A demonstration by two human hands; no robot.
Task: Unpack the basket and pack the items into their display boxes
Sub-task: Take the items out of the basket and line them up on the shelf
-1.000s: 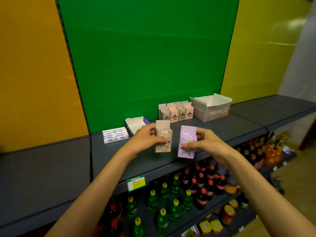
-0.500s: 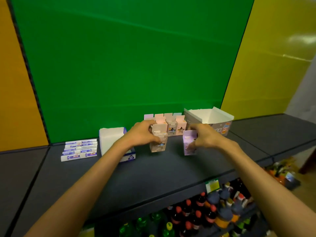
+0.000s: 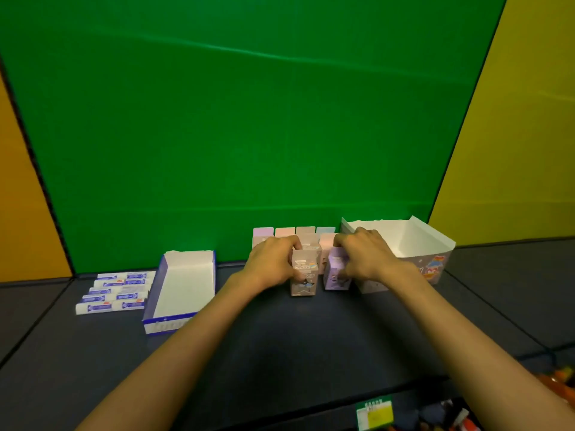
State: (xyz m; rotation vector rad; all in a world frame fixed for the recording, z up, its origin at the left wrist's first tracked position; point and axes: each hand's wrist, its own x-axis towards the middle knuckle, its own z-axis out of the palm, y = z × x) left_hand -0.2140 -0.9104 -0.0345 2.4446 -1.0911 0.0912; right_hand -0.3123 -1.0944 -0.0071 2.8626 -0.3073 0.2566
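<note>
Head view, looking down on a dark grey shelf point(image 3: 280, 343) backed by a green panel point(image 3: 249, 119). Landmark: the large open display box point(image 3: 404, 244) with a printed front, standing at the right rear of the shelf.

Left hand point(image 3: 270, 265): fingers curled round an upright beige packet point(image 3: 305, 272), which stands on the shelf a short way left of the display box. Right hand point(image 3: 367, 259): fingers curled over the top of an upright lilac packet point(image 3: 336, 272), just left of the display box's front corner. The two packets stand side by side, close together; contact between them cannot be determined.

Behind both hands, left of the display box, a row of pastel packets point(image 3: 295, 233) stands upright against the green panel.

Well left of the display box lies a blue-edged white tray box point(image 3: 186, 281), open. Farther left again, white and blue tubes-cartons point(image 3: 115, 292) lie flat in a stacked group on the shelf.

A yellow-green price tag point(image 3: 375, 415) hangs on the shelf's front edge.
</note>
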